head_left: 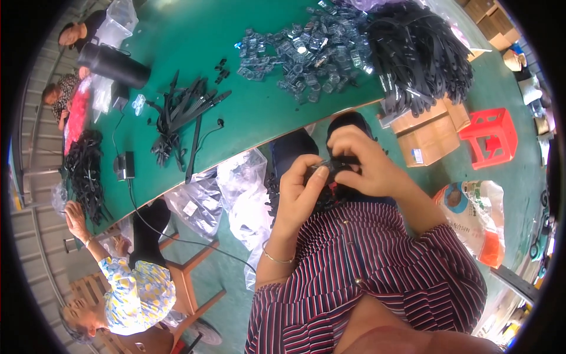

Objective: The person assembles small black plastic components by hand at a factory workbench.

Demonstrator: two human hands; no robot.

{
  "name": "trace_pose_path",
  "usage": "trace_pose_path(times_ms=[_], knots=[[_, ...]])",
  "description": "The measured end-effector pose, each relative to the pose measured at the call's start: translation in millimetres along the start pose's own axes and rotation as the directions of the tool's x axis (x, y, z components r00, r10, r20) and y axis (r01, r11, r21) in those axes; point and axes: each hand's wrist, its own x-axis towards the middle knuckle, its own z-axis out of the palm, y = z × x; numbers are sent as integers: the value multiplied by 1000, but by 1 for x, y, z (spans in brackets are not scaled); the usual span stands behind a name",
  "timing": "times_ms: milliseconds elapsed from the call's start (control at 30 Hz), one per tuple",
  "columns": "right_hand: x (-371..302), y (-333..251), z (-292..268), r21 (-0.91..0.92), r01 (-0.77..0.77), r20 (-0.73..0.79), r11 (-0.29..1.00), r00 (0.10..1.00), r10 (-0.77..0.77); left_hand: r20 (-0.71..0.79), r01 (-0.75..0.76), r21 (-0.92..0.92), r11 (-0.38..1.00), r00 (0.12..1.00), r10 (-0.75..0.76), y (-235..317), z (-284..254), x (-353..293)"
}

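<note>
Above my lap, both hands are closed on a small black piece (pixel 337 167), perhaps plastic; the fingers cover most of it, so I cannot make out its kind. My left hand (pixel 302 184) pinches it from the left with the thumb on top. From the right, my right hand (pixel 364 160) grips it with bent fingers. Below the hands, more small dark parts (pixel 324 203) lie on my lap. On the green table (pixel 194 44) ahead are a loose bunch of black straps (pixel 180 112) and a heap of clear and dark plastic pieces (pixel 321 50).
A big pile of black straps (pixel 418 53) lies at the table's right end, by a cardboard box (pixel 430 133) and a red stool (pixel 492 137). A black bottle (pixel 115 65) and cabled adapter (pixel 124 166) are at left. A co-worker (pixel 138 295) reaches toward other straps (pixel 87 174).
</note>
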Motion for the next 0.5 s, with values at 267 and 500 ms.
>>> trace_pose_path(times_ms=[267,500], knots=[[-14,11,3,865,-253,221,434,968,122,100,55,-58,997,994,-49,-7,-12,0],[-6,14,6,542,-176,106,822,984,141,115,44,-141,989,993,-28,7,-8,4]])
